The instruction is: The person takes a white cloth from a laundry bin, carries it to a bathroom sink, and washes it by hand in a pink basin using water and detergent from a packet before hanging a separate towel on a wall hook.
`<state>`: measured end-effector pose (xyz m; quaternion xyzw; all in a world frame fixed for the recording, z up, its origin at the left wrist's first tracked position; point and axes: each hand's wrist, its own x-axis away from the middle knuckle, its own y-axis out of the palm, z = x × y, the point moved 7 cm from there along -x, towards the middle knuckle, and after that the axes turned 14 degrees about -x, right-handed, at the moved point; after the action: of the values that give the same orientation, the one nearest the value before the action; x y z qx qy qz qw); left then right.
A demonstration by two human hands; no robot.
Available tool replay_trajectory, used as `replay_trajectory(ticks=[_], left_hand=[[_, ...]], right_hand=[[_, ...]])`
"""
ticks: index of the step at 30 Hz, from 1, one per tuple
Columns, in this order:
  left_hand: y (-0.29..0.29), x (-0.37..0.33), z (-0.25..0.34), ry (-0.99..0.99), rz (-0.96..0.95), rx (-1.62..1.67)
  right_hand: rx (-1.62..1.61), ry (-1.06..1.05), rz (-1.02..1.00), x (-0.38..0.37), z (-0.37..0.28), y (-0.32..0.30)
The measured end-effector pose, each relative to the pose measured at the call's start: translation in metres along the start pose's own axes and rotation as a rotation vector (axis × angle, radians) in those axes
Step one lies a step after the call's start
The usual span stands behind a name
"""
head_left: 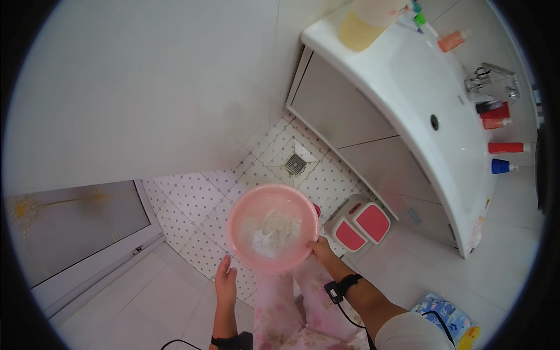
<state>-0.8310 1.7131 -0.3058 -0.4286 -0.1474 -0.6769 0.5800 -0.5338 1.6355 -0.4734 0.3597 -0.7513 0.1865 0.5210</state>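
Observation:
A round pink basin [234,245] hangs over the tiled floor in front of my legs. Soaked whitish cloth [271,236] lies in the cloudy water inside it. The fingers of my right hand [322,252] are closed on the basin's lower right rim. Just off the lower left rim is my left hand [226,281], open, its fingers apart and nothing in them. A dark band with a small box [335,291] wraps my right forearm, and another band circles the left wrist.
Beyond the basin is a floor drain [295,164]. A white and red step stool [357,223] stands right of it, beside the sink cabinet [373,137]. On the sink [408,87] stand a jug of yellow liquid [363,29] and several bottles. A door [81,227] is at left.

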Motion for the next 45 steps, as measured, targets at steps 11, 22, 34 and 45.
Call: replay_trajectory(ticks=[11, 22, 34, 45], left_hand=[[0.082, -0.102, -0.109, -0.152, -0.145, -0.010], [0.102, -0.097, -0.091, -0.163, -0.191, -0.013], [0.095, 0.009, 0.153, 0.257, -0.306, -0.153], [0.235, 0.086, 0.425, 0.534, -0.667, -0.185]], right_hand=[[-0.100, -0.402, 0.089, -0.274, 0.026, 0.006], [0.283, -0.519, -0.188, -0.336, 0.047, 0.012], [0.131, -0.180, -0.417, 0.033, -0.083, 0.002], [-0.021, -0.899, -0.021, 0.283, -0.474, -0.167]])
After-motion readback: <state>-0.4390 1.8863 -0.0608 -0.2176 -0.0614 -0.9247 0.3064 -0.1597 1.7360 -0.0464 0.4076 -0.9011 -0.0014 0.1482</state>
